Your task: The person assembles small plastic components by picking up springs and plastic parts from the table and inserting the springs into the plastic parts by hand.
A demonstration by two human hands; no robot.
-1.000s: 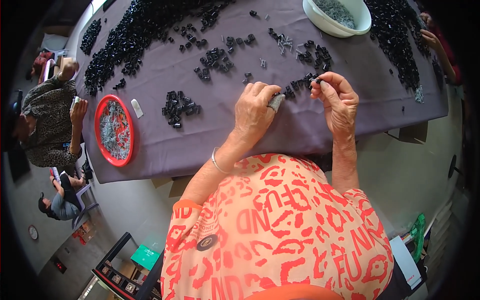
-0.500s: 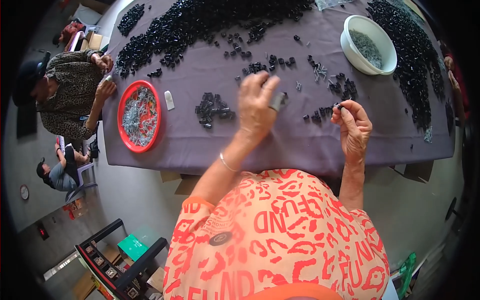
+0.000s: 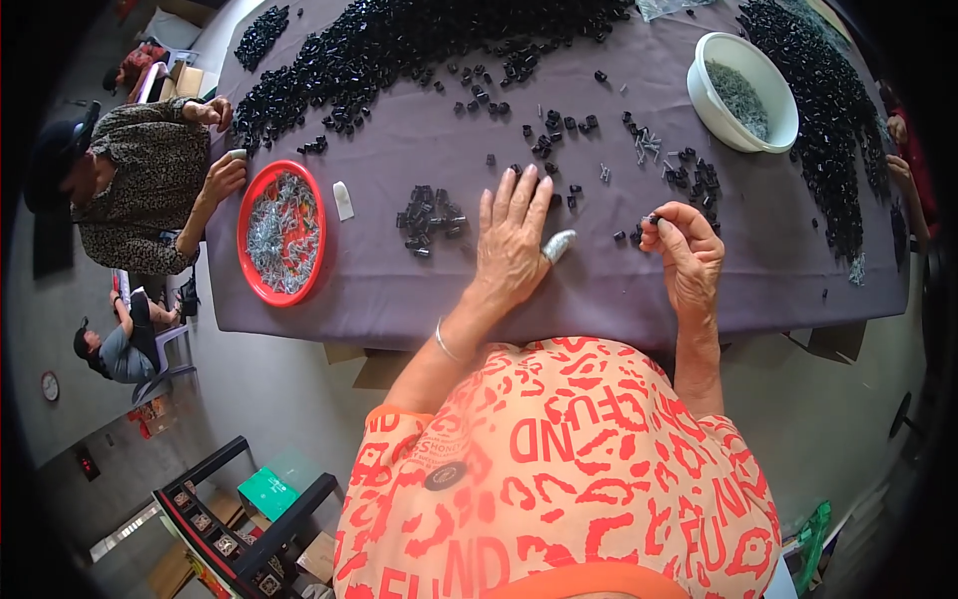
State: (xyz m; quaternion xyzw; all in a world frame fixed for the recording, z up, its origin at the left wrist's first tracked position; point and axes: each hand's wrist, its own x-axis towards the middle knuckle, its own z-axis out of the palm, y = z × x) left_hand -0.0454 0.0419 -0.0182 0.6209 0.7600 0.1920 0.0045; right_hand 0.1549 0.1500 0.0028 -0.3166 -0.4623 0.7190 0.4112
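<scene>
My left hand (image 3: pixel 513 240) lies flat on the cloth with its fingers spread, its thumb in a pale cover (image 3: pixel 560 245). Several small black plastic pieces (image 3: pixel 547 147) lie just beyond its fingertips, some partly under them. To its left sits a small heap of black pieces (image 3: pixel 429 220). My right hand (image 3: pixel 691 260) pinches one small black piece (image 3: pixel 654 221) between thumb and forefinger, close above the table. A few loose black pieces lie by its fingertips, partly hidden. Past it are more black pieces (image 3: pixel 696 178) and thin metal screws or pins (image 3: pixel 648 144).
A red tray (image 3: pixel 275 299) of metal pins stands at the left, beside a white tab (image 3: pixel 342 201). At the right is a white bowl (image 3: pixel 712 122) of pins. Large black piles (image 3: pixel 329 75) cover the far table. A co-worker (image 3: pixel 135 185) sits at the left edge.
My left hand has settled from a blurred motion into a flat, spread pose, and several black pieces by it have shifted. My right hand has moved slightly left, still pinching a black piece.
</scene>
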